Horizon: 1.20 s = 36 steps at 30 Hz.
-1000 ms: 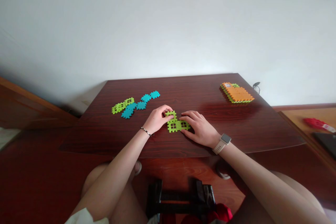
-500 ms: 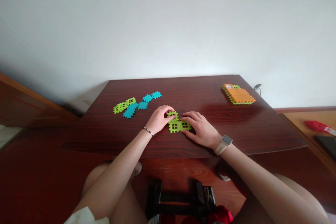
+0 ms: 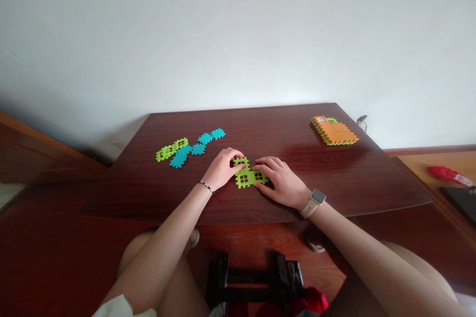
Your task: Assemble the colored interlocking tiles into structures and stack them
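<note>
We sat at a dark red-brown wood-grain desk (image 3: 282, 129) with both bare hands on a lime-green plastic waffle-block assembly (image 3: 247, 177), which lay near the desk's front edge, between the hands. Our left hand (image 3: 222, 169), with a thin beaded bracelet (image 3: 207, 186) at the wrist, came in from the near side, and its curved left fingers (image 3: 238, 156) met the upper square of the assembly. We could not tell whether they were gripping it or only pressing on it. Our right hand (image 3: 278, 182), with a pale-strapped smartwatch (image 3: 314, 203) on the wrist, lay spread and open, its right fingers (image 3: 262, 165) resting against the assembly's right end.

We judged the step in hand to be fitting and settling these notched lime-green pieces together. The next move called for keeping the notches lined up and pressing evenly while the pieces stayed steady.

To the left lay a pair of joined lime-green waffle blocks (image 3: 170, 151), touching a loose chain of teal plastic waffle blocks (image 3: 198, 149). Far right on the desk sat a stack of orange and green waffle blocks (image 3: 333, 131). A red packet (image 3: 446, 174) and a dark flat tablet (image 3: 459, 202) lay on a pale wooden surface (image 3: 420, 163) beyond the desk.
</note>
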Tool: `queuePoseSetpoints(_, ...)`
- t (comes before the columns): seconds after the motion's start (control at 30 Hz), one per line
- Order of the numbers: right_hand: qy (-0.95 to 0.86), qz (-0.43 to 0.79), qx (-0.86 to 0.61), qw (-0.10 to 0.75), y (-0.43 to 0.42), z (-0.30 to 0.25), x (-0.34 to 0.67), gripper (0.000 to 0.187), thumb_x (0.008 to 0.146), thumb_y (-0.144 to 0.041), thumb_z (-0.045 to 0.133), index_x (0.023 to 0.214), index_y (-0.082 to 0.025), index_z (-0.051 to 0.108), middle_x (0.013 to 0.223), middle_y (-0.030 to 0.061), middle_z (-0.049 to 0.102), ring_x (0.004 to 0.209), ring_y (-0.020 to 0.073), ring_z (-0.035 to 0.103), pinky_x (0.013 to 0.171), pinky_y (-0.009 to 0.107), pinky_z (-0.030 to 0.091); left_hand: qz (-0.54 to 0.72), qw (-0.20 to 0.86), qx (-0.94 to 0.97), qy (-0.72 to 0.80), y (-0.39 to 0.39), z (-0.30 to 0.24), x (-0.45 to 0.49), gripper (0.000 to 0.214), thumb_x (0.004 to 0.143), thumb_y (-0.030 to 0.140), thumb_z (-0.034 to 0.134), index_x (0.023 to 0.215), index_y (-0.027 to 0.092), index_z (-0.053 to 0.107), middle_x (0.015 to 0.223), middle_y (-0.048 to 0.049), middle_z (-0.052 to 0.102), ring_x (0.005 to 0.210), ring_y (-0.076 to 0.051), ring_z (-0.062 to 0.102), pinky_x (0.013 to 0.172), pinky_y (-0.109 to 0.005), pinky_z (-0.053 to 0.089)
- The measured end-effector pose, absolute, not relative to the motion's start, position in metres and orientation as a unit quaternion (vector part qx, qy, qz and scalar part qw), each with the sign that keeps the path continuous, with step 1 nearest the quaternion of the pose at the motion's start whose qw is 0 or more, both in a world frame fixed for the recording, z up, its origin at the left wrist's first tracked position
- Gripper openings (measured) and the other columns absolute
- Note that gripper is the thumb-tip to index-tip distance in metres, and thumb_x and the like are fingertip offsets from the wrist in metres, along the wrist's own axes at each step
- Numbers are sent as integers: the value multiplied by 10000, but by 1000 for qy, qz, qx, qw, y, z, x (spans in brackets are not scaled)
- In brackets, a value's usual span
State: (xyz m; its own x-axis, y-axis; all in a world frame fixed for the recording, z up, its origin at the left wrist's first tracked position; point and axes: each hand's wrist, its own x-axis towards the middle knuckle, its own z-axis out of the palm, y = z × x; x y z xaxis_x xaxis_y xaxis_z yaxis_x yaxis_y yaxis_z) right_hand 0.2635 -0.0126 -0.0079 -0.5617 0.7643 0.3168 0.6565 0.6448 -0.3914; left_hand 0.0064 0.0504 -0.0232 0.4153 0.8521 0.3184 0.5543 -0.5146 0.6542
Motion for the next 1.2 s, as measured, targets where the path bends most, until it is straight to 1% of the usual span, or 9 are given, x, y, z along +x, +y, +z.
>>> queuePoseSetpoints(0.33,-875,116,-409,232,-13,-8,264,397,1044,-415,679,1398,-235,657,1464,154,644,1374,362,563,1143,583,513,309,227,819,428,52,-24,5,178,935,193,791,1082,228,698,1111,-55,723,1087,-254,682,1009,-423,553)
queuePoseSetpoints(0.53,-874,121,-408,235,-13,-9,264,399,1038,-414,677,1409,-269,656,1458,149,646,1364,371,569,1121,599,524,313,221,819,426,50,-23,6,165,942,199,782,1089,235,717,1114,-55,731,1082,-251,690,1005,-415,559)
queuePoseSetpoints(0.73,-874,121,-410,231,-13,-9,264,397,1043,-424,673,1403,-258,653,1462,151,644,1370,371,563,1126,591,517,307,184,832,425,48,-21,7,171,958,202,774,1117,239,722,1138,-62,732,1140,-271,663,1053,-446,542)
queuePoseSetpoints(0.87,-874,118,-412,227,-13,-9,264,402,1046,-432,672,1405,-254,648,1469,149,641,1374,370,559,1124,588,514,298,184,837,420,48,-22,6,178,964,199,767,1133,234,722,1162,-69,722,1161,-274,657,1076,-456,534)
queuePoseSetpoints(1.03,-875,113,-413,227,-13,-10,264,397,1049,-432,669,1403,-254,644,1468,147,641,1377,369,559,1121,586,517,298,188,840,412,49,-22,6,175,973,196,751,1142,235,723,1157,-67,709,1167,-270,656,1083,-455,536)
queuePoseSetpoints(1.2,-874,115,-412,229,-12,-11,264,404,1043,-432,674,1405,-256,647,1466,150,643,1373,372,563,1119,598,522,286,167,850,410,48,-22,7,172,994,213,726,1165,239,724,1170,-70,701,1163,-276,646,1079,-459,534)
